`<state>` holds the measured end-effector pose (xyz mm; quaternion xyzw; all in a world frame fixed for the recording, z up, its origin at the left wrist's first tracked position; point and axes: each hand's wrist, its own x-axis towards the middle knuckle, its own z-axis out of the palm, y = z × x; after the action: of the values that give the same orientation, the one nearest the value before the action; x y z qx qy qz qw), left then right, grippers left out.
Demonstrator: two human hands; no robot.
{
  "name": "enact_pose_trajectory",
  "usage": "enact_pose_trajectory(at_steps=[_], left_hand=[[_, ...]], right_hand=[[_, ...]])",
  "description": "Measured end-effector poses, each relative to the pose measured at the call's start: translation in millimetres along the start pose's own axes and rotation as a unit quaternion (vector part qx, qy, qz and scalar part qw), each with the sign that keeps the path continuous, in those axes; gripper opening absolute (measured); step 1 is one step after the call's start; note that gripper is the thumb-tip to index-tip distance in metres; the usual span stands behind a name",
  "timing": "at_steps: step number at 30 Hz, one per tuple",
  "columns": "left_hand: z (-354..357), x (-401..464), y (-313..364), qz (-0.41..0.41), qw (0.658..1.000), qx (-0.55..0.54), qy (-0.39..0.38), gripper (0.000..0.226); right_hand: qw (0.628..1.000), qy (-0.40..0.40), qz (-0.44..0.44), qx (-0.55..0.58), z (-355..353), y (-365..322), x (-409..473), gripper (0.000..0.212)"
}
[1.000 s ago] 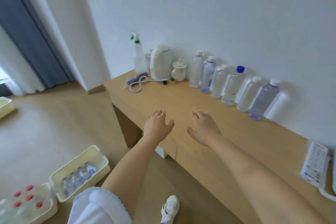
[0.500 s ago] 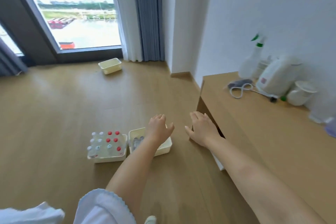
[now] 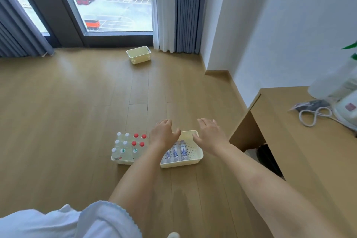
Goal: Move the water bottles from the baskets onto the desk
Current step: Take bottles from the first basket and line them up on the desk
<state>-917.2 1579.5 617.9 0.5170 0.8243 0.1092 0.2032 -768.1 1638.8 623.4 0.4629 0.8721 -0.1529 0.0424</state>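
Note:
Two cream baskets sit side by side on the wooden floor. The left basket (image 3: 123, 161) is packed with several upright bottles (image 3: 128, 146) with white and red caps. The right basket (image 3: 194, 149) holds three bottles lying flat (image 3: 178, 151) with blue labels. My left hand (image 3: 163, 133) hovers above the gap between the baskets, fingers apart, holding nothing. My right hand (image 3: 209, 134) hangs open over the right basket's far right side. The wooden desk (image 3: 301, 152) stands at the right.
A third cream basket (image 3: 139, 54) stands empty near the window and curtains. On the desk's near end lie a white kettle (image 3: 347, 110), a coiled white cord (image 3: 314, 116) and a blurred spray bottle (image 3: 336, 79). A white wall corner juts out beside the desk.
The view has swung left from the desk and its row of bottles to the floor and the baskets. Both hands stay open and empty, now over the baskets.

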Motion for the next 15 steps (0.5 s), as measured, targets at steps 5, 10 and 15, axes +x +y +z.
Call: enact_pose_trajectory(at_steps=[5,10,15], left_hand=[[7,31,7,-0.012,1.0,-0.003,-0.018,0.051],[16,71,27,-0.043,0.999,-0.019,-0.009,0.051],[35,118,52,-0.059,0.996,-0.054,-0.025,0.053]], right_hand=[[1.0,-0.017,-0.003,-0.008,-1,22,38,0.062],[0.998,-0.039,-0.03,-0.028,-7,57,84,0.064],[0.998,-0.044,-0.04,-0.009,-8,97,136,0.063]])
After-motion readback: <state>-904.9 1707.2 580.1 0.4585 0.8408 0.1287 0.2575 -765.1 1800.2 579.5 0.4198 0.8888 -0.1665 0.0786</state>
